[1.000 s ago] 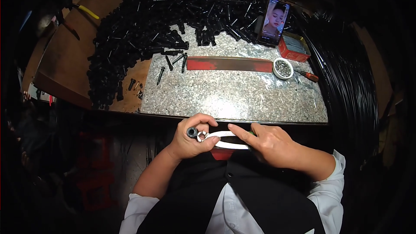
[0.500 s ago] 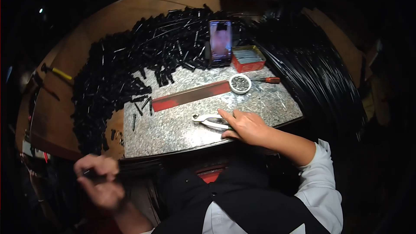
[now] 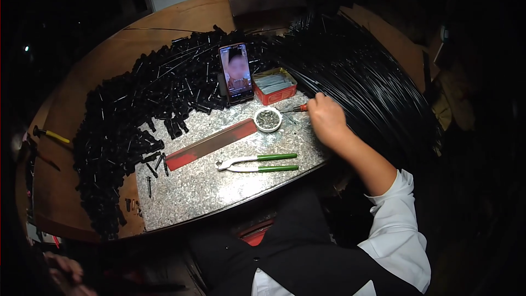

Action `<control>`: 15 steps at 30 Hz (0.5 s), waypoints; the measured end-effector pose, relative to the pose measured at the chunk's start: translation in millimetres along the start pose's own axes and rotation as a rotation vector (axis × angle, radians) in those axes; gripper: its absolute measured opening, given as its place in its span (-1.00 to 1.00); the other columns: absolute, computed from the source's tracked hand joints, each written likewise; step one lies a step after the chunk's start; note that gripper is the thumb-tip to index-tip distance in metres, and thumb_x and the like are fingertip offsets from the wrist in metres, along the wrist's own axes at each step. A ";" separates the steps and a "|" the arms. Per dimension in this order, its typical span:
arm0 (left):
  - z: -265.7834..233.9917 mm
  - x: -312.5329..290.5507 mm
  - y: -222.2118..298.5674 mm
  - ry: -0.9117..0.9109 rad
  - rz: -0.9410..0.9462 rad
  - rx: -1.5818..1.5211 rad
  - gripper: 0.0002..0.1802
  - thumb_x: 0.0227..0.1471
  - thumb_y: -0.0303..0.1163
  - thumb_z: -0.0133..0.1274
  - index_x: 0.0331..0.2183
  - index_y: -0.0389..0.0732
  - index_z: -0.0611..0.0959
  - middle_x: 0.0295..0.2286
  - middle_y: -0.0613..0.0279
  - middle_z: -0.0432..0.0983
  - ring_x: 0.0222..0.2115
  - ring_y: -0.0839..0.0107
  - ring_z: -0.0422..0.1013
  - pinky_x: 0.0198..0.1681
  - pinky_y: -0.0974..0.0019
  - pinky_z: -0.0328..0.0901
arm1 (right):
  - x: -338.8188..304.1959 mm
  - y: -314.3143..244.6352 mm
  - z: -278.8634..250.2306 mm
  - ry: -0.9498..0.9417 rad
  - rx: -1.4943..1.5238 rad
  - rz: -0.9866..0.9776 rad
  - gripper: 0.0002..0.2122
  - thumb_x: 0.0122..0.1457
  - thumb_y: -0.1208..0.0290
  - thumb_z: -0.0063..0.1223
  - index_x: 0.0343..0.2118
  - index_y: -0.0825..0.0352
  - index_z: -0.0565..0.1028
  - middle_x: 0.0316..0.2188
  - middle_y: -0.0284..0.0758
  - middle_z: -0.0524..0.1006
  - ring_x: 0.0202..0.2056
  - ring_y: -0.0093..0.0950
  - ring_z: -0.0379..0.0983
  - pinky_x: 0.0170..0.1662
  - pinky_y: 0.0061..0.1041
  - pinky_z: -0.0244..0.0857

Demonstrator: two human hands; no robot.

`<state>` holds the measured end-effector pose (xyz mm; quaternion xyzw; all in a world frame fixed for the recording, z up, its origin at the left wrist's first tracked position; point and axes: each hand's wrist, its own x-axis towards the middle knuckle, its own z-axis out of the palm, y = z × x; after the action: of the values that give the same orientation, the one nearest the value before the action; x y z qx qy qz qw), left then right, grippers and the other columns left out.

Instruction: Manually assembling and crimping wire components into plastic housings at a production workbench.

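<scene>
My right hand is closed around the red-and-black handle of a screwdriver, at the right side of the speckled stone slab. Fingers hide part of the handle, and the shaft points left toward a round white dish of small metal pieces. End-nippers with green grips lie on the slab, out of my hand. My left hand is low at the left edge, dim and blurred; whether it holds anything cannot be made out.
A red-edged bar lies across the slab. Behind stand a lit phone and a red box of thin grey strips. Heaped black parts cover the left, long black rods the right. A yellow-handled hammer rests far left.
My right hand has let go of the end-nippers and moved up and right to grip the screwdriver. My left hand has dropped toward the lower left edge. The view has shifted right.
</scene>
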<state>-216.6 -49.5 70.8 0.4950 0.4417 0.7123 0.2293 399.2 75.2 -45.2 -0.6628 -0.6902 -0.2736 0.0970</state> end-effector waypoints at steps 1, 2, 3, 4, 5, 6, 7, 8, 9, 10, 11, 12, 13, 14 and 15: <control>-4.4 -10.1 -18.6 -0.070 -0.104 -0.012 -0.62 0.15 -0.12 -0.08 -0.15 -0.22 0.38 -0.54 0.39 0.20 -0.64 0.66 0.12 -0.58 0.59 0.10 | 1.2 13.4 3.2 0.020 -0.041 0.059 -0.93 -0.07 0.51 0.00 -0.52 0.37 0.38 -0.46 -0.19 0.38 -0.42 -0.29 0.41 -0.43 -0.38 0.37; -8.4 -23.0 -42.0 -0.141 -0.206 -0.025 -0.65 0.15 -0.14 -0.07 -0.14 -0.18 0.39 -0.55 0.38 0.22 -0.65 0.65 0.13 -0.60 0.57 0.12 | 2.3 27.0 2.2 0.034 -0.124 0.078 -0.95 -0.08 0.54 -0.02 -0.52 0.37 0.38 -0.46 -0.20 0.38 -0.42 -0.29 0.41 -0.43 -0.39 0.37; -3.8 -40.9 -63.2 -0.131 -0.305 -0.046 -0.67 0.14 -0.15 -0.05 -0.16 -0.16 0.39 -0.55 0.37 0.25 -0.68 0.63 0.15 -0.63 0.55 0.14 | 5.8 36.0 2.0 0.050 -0.162 0.112 -0.95 -0.09 0.55 -0.02 -0.52 0.37 0.38 -0.45 -0.20 0.38 -0.40 -0.29 0.41 -0.41 -0.39 0.37; 2.8 -60.7 -85.5 -0.122 -0.404 -0.069 -0.69 0.13 -0.16 -0.03 -0.18 -0.14 0.40 -0.55 0.36 0.28 -0.70 0.61 0.17 -0.65 0.54 0.16 | 9.1 44.7 0.3 0.067 -0.201 0.145 -0.95 -0.10 0.56 -0.03 -0.52 0.36 0.39 -0.44 -0.20 0.38 -0.39 -0.29 0.41 -0.39 -0.39 0.38; 2.8 -78.3 -111.1 -0.166 -0.506 -0.067 -0.73 0.11 -0.18 0.00 -0.23 -0.14 0.41 -0.56 0.34 0.33 -0.70 0.59 0.20 -0.65 0.52 0.18 | 11.5 53.0 -1.4 0.066 -0.238 0.169 -0.94 -0.10 0.57 -0.02 -0.50 0.37 0.39 -0.42 -0.20 0.38 -0.37 -0.28 0.40 -0.35 -0.39 0.38; 1.1 -95.3 -139.8 -0.213 -0.607 -0.070 -0.75 0.10 -0.20 0.02 -0.27 -0.13 0.42 -0.57 0.31 0.37 -0.71 0.57 0.24 -0.66 0.51 0.20 | 13.7 61.5 -4.8 0.066 -0.279 0.195 -0.93 -0.10 0.57 -0.01 -0.49 0.37 0.39 -0.40 -0.20 0.38 -0.34 -0.27 0.40 -0.32 -0.39 0.38; -4.6 -111.9 -169.8 -0.210 -0.705 -0.083 -0.77 0.08 -0.21 0.04 -0.32 -0.13 0.43 -0.58 0.30 0.39 -0.72 0.55 0.24 -0.67 0.48 0.20 | 15.7 68.6 -2.3 0.038 -0.293 0.233 -0.90 -0.11 0.59 0.01 -0.46 0.38 0.40 -0.38 -0.19 0.38 -0.30 -0.25 0.38 -0.27 -0.39 0.37; -10.4 -126.4 -199.3 -0.208 -0.804 -0.101 -0.79 0.07 -0.22 0.07 -0.38 -0.12 0.43 -0.60 0.28 0.40 -0.73 0.53 0.25 -0.68 0.46 0.20 | 17.1 73.9 -1.2 0.042 -0.299 0.232 -0.90 -0.11 0.59 0.01 -0.46 0.38 0.40 -0.38 -0.19 0.38 -0.30 -0.25 0.38 -0.27 -0.39 0.37; -14.5 -137.4 -220.8 -0.176 -0.920 -0.086 -0.76 0.10 -0.18 0.00 -0.37 -0.15 0.43 -0.59 0.26 0.39 -0.72 0.53 0.24 -0.67 0.45 0.18 | 19.4 78.1 1.2 0.030 -0.295 0.242 -0.89 -0.11 0.60 0.01 -0.46 0.39 0.40 -0.37 -0.19 0.38 -0.30 -0.25 0.38 -0.27 -0.39 0.37; -19.0 -146.6 -241.9 -0.143 -1.036 -0.070 -0.72 0.14 -0.15 -0.06 -0.36 -0.19 0.43 -0.58 0.23 0.38 -0.71 0.52 0.22 -0.66 0.43 0.16 | 21.3 82.4 4.5 0.019 -0.290 0.251 -0.89 -0.11 0.61 0.02 -0.45 0.40 0.40 -0.37 -0.18 0.38 -0.29 -0.25 0.38 -0.28 -0.39 0.37; -18.1 -151.7 -271.3 -0.093 -1.109 -0.027 -0.75 0.11 -0.20 0.00 -0.38 -0.19 0.45 -0.59 0.21 0.43 -0.73 0.51 0.25 -0.69 0.41 0.18 | 19.3 92.0 7.8 -0.004 -0.288 0.264 -0.88 -0.10 0.60 0.02 -0.43 0.42 0.41 -0.36 -0.16 0.38 -0.28 -0.24 0.38 -0.27 -0.40 0.38; -22.3 -155.8 -299.2 -0.031 -1.176 0.023 -0.78 0.08 -0.25 0.06 -0.41 -0.20 0.47 -0.61 0.18 0.47 -0.75 0.49 0.28 -0.72 0.39 0.21 | 20.8 92.6 8.7 0.000 -0.294 0.263 -0.88 -0.10 0.60 0.02 -0.43 0.42 0.41 -0.36 -0.16 0.38 -0.28 -0.24 0.38 -0.27 -0.40 0.38; -29.1 -161.9 -328.6 -0.078 -1.154 0.183 -0.75 0.06 -0.24 0.09 -0.40 -0.21 0.46 -0.61 0.17 0.49 -0.74 0.51 0.31 -0.72 0.40 0.22 | 24.0 91.4 9.1 -0.025 -0.310 0.270 -0.88 -0.09 0.59 0.03 -0.43 0.43 0.41 -0.35 -0.15 0.39 -0.28 -0.24 0.39 -0.27 -0.40 0.39; -45.4 -166.2 -362.0 -0.141 -1.169 0.363 -0.60 0.01 -0.21 0.14 -0.25 -0.33 0.48 -0.43 0.05 0.54 -0.53 0.33 0.46 -0.49 0.27 0.37 | 26.1 91.6 10.2 -0.051 -0.327 0.280 -0.89 -0.09 0.59 0.03 -0.44 0.44 0.42 -0.35 -0.14 0.39 -0.28 -0.24 0.39 -0.26 -0.41 0.40; -47.7 -171.4 -384.6 -0.137 -1.088 0.635 -0.51 0.00 -0.22 0.15 -0.15 -0.38 0.44 -0.31 -0.02 0.50 -0.36 0.24 0.45 -0.30 0.22 0.35 | 27.7 91.7 14.7 -0.047 -0.331 0.277 -0.89 -0.09 0.59 0.03 -0.44 0.44 0.42 -0.35 -0.14 0.39 -0.28 -0.24 0.39 -0.26 -0.41 0.40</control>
<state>-233.2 -5.5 -350.3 0.2881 0.8043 0.2946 0.4281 488.5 104.0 -20.8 -0.7644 -0.5401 -0.3520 0.0075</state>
